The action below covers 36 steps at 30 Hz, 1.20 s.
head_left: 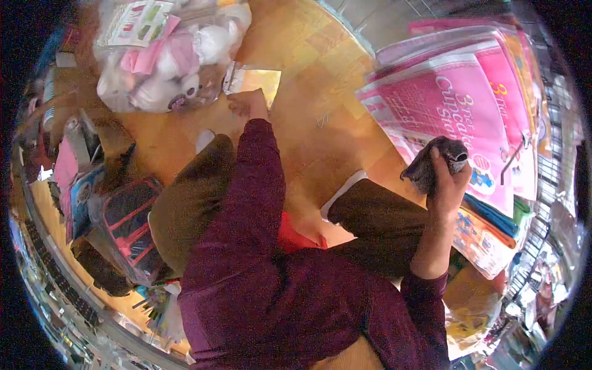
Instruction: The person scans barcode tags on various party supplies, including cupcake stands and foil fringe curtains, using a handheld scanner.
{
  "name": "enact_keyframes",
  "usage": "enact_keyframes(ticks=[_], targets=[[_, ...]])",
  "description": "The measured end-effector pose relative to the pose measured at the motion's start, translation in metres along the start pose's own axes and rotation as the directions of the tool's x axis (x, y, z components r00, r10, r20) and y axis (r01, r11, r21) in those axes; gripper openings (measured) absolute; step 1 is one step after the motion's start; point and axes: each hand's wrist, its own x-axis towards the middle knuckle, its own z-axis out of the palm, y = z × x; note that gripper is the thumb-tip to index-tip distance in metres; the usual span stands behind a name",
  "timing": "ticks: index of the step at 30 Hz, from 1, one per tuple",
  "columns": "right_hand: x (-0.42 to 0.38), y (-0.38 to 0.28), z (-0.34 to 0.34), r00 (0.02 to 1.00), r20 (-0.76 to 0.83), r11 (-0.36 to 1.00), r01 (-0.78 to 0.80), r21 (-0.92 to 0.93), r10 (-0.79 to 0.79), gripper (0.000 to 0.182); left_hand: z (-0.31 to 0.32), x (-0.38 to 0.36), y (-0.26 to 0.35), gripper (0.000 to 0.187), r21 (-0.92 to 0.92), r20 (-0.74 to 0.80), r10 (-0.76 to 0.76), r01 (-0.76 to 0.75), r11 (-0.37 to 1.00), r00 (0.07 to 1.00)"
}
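Note:
My right hand (pixel 447 188) is closed around a bunched dark grey cloth (pixel 428 169), holding it up in front of hanging pink packages. A dark round opening with a pale speckled edge shows at the cloth's top right. My left hand (pixel 248 103) reaches forward to the near edge of a flat packet with a yellow face (pixel 256 81) on the floor. Its fingers are curled, and what they hold, if anything, is hidden. Just beyond, to the left, lies a clear plastic bag of plush toys (pixel 185 55) in white, pink and brown.
Pink packages printed "3 Tier Cupcake Stand" (pixel 447 102) hang from a black wire rack (pixel 542 179) on the right. A black case with red trim (pixel 132 216) stands at the left. The wooden floor (pixel 308 111) lies between my legs and the goods.

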Motion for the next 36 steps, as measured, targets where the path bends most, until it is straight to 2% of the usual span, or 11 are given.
enact_keyframes(ticks=[5, 6, 11, 13, 17, 19, 27, 29, 31, 33, 36], targets=[[0.001, 0.002, 0.004, 0.999, 0.041, 0.998, -0.031, -0.047, 0.033, 0.018, 0.016, 0.024, -0.026, 0.048, -0.567, 0.016, 0.235, -0.184, 0.803, 0.972], [0.001, 0.003, 0.003, 0.999, 0.035, 0.997, -0.030, -0.074, 0.033, 0.018, 0.032, 0.036, -0.032, 0.028, -0.214, -0.115, 0.344, -0.362, 0.907, 0.932], [-0.002, 0.000, 0.002, 0.996, 0.068, 0.994, 0.057, -0.096, -0.051, 0.017, 0.046, 0.041, -0.033, 0.030, -0.293, 0.054, 0.093, -0.073, 0.953, 0.994], [-0.007, -0.004, 0.003, 0.996, 0.044, 0.993, 0.085, -0.085, -0.082, 0.018, 0.067, 0.042, -0.045, 0.034, -0.819, 0.019, 0.399, -0.215, 0.533, 0.917], [0.000, 0.004, 0.005, 0.999, 0.026, 1.000, 0.023, -0.011, -0.023, 0.021, 0.063, -0.015, -0.050, 0.046, -0.863, 0.230, 0.541, -0.087, 0.498, 0.809], [-0.006, -0.012, 0.010, 0.993, -0.035, 0.993, 0.108, -0.043, -0.110, 0.022, 0.043, -0.051, -0.048, 0.044, -0.883, 0.466, 0.640, 0.280, 0.376, 0.611], [-0.015, -0.002, 0.017, 0.953, -0.236, 0.806, 0.290, 0.516, -0.192, 0.024, -0.077, -0.165, -0.013, 0.039, -0.901, 0.361, 0.857, 0.375, 0.218, 0.368], [-0.023, 0.006, 0.016, 0.939, -0.240, 0.848, 0.328, 0.417, -0.245, 0.029, -0.156, -0.211, -0.012, 0.040, -0.991, 0.132, 0.967, 0.017, 0.131, 0.217], [-0.028, 0.007, 0.027, 0.885, -0.215, 0.806, 0.465, 0.366, -0.413, 0.031, -0.176, -0.228, -0.007, 0.037, -0.857, 0.389, 0.907, 0.425, 0.292, 0.161], [-0.045, 0.003, 0.040, 0.784, -0.012, 0.784, 0.620, -0.002, -0.620, 0.045, -0.191, -0.251, -0.013, 0.038, -0.914, 0.305, 0.949, 0.303, 0.269, 0.077], [-0.084, -0.007, 0.063, 0.550, 0.321, 0.528, 0.834, -0.162, -0.771, 0.072, -0.209, -0.277, -0.039, 0.034, -0.990, 0.124, 0.969, 0.091, 0.106, 0.215]])
